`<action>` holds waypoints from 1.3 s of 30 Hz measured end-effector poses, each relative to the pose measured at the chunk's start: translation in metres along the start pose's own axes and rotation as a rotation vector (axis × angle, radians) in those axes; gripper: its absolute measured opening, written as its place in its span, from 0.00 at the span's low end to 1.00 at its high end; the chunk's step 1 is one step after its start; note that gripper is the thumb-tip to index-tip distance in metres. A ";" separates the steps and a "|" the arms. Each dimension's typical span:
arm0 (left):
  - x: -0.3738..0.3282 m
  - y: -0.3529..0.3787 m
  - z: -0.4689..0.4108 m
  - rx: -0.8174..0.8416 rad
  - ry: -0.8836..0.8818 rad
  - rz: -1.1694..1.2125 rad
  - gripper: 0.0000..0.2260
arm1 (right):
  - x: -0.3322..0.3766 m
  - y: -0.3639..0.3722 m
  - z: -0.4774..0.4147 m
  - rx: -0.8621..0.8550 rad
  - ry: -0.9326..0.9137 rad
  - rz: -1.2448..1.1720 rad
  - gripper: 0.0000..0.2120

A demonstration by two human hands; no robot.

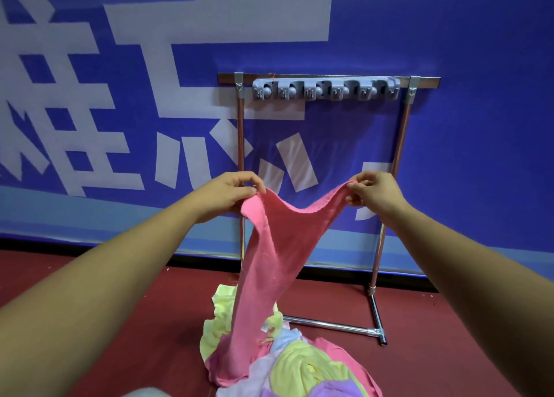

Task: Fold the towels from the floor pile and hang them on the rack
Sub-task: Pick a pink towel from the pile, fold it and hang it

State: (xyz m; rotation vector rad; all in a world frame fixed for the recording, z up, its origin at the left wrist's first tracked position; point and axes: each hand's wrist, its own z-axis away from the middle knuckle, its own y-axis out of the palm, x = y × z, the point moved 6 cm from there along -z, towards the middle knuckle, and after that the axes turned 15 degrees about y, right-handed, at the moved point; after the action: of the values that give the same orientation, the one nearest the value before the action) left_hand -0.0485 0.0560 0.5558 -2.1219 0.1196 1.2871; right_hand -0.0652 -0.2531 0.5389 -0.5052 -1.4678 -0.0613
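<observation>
**Soft, even indoor light; wide-angle bending at the rim**

The light is bright and flat, seemingly from overhead, with no harsh glare. A soft shadow darkens the blue wall [479,126] behind the rack [329,324], whose base tubes carry small glints at 5 o'clock. At centre the pink towel [269,246], left hand [230,194] and right hand [374,192] are sharp. The forearms stretch and soften toward 7 and 4 o'clock, and the wall's straight lines bow near the edges. A pale patch [147,392] sits unfocused at 6 o'clock.
</observation>
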 end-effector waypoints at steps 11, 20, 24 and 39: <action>-0.033 0.003 -0.013 0.076 0.135 -0.393 0.04 | 0.026 0.031 0.011 0.150 -0.017 -0.171 0.05; -0.051 0.012 -0.024 -0.030 0.364 -0.475 0.02 | 0.052 0.054 0.028 0.184 -0.165 -0.082 0.14; -0.053 0.016 -0.030 -0.105 0.341 -0.562 0.06 | 0.060 0.071 0.043 0.362 -0.147 -0.116 0.10; -0.017 0.021 -0.017 0.383 0.047 -0.456 0.09 | 0.054 0.069 0.052 0.203 -0.319 0.234 0.08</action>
State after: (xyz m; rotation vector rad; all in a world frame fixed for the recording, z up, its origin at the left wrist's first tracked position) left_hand -0.0526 0.0253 0.5650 -1.7213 -0.0897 0.8661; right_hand -0.0835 -0.1589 0.5715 -0.5330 -1.6928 0.3648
